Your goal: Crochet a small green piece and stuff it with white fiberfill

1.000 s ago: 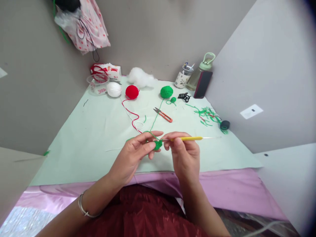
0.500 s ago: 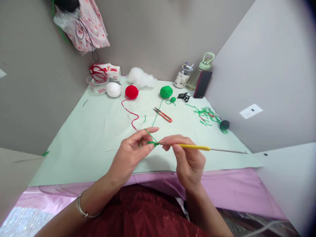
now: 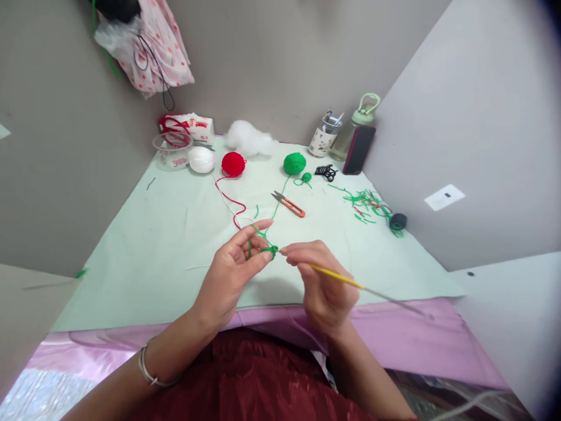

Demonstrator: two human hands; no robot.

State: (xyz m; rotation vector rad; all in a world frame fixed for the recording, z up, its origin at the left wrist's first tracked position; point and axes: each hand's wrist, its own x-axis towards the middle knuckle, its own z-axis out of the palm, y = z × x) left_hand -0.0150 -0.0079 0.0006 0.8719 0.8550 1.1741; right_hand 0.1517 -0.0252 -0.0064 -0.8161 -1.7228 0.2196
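Between the thumb and fingers of my left hand [image 3: 228,275] is a small green crochet piece [image 3: 272,251], with green yarn looped over the raised index finger. That yarn runs back to the green yarn ball [image 3: 294,164]. My right hand [image 3: 328,283] grips a crochet hook [image 3: 337,275] with a yellow handle and metal ends. The hook's near tip is at the right edge of the crochet piece; whether it sits inside a stitch cannot be made out. Its far end slants down to the right, past the table edge.
Orange thread snips [image 3: 289,204] lie beyond my hands. Red [image 3: 234,165] and white [image 3: 201,159] yarn balls stand back left, near stuffing [image 3: 249,138] and a plastic tub [image 3: 172,153]. To the right are yarn scraps [image 3: 366,203], a black roll [image 3: 398,221], a phone [image 3: 360,151] and a bottle [image 3: 350,137].
My right hand has tilted the hook, so its far end swings down toward me. My left index finger has dipped slightly left, and the yarn near it hangs looser.
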